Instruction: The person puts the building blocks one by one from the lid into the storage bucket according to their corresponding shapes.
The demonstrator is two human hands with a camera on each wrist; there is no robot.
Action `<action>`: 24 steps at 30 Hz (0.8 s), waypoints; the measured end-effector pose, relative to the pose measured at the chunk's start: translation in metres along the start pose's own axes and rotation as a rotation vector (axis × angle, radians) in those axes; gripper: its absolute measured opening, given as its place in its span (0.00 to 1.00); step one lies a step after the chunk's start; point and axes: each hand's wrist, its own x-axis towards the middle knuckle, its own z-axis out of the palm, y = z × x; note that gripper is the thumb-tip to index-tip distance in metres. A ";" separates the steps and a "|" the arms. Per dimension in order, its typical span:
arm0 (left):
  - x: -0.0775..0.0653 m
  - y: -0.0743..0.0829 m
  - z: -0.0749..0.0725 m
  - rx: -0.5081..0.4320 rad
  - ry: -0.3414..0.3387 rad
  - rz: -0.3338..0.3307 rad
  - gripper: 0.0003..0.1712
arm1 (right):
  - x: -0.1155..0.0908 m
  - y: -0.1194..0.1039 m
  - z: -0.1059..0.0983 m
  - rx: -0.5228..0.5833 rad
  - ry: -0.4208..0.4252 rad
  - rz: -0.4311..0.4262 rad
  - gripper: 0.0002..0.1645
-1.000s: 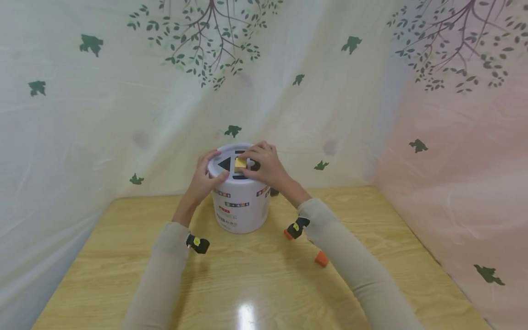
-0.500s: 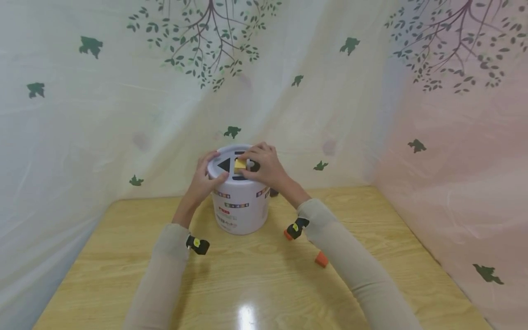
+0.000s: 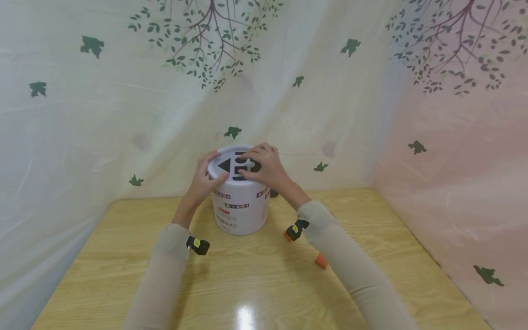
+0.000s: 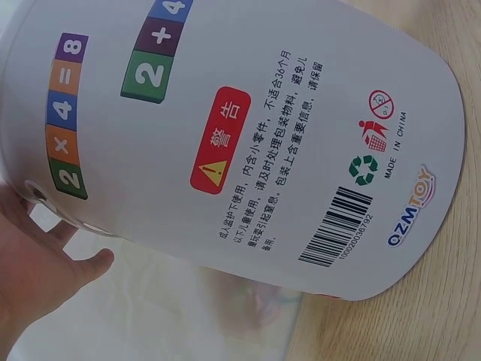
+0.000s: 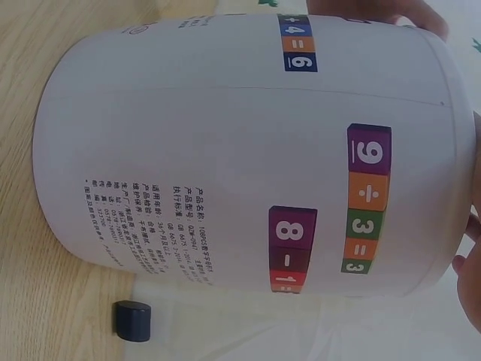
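A white toy bucket (image 3: 241, 213) with printed sums stands upright at the table's back. Its white lid (image 3: 224, 153) has several dark shape cut-outs, including a triangle and a square. My left hand (image 3: 203, 179) holds the lid's left edge, thumb on top and fingers at the rim. Over the lid's right side is my right hand (image 3: 267, 166), thumb and fingers bent and apart beside the square hole, with nothing visible between them. That hand hides part of the lid. In the right wrist view only bits of the right hand (image 5: 472, 278) show at the edge.
A red-orange block (image 3: 321, 261) lies on the wooden table (image 3: 247, 279) by the right sleeve. Another orange piece (image 3: 287, 236) is mostly hidden by the wrist camera. A dark blue block (image 5: 133, 321) sits beside the bucket. A leaf-print curtain (image 3: 173, 119) hangs behind.
The yellow block pinched in my right hand over the square hole is gone from view, and that hole now shows dark. Both hands stay in nearly the same place.
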 end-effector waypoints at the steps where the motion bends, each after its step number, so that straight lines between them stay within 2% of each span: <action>1: 0.000 0.000 0.000 0.001 0.002 0.002 0.45 | 0.000 0.000 0.000 -0.001 0.001 0.000 0.24; 7: -0.003 0.002 0.001 0.001 0.014 -0.009 0.46 | 0.000 0.000 0.001 -0.012 0.006 0.013 0.25; 15: 0.000 0.001 0.001 -0.010 0.003 0.013 0.45 | -0.005 0.002 -0.005 -0.017 0.020 0.096 0.27; 24: 0.000 0.001 0.002 -0.012 0.009 -0.010 0.45 | -0.025 0.028 -0.018 0.118 0.142 0.117 0.23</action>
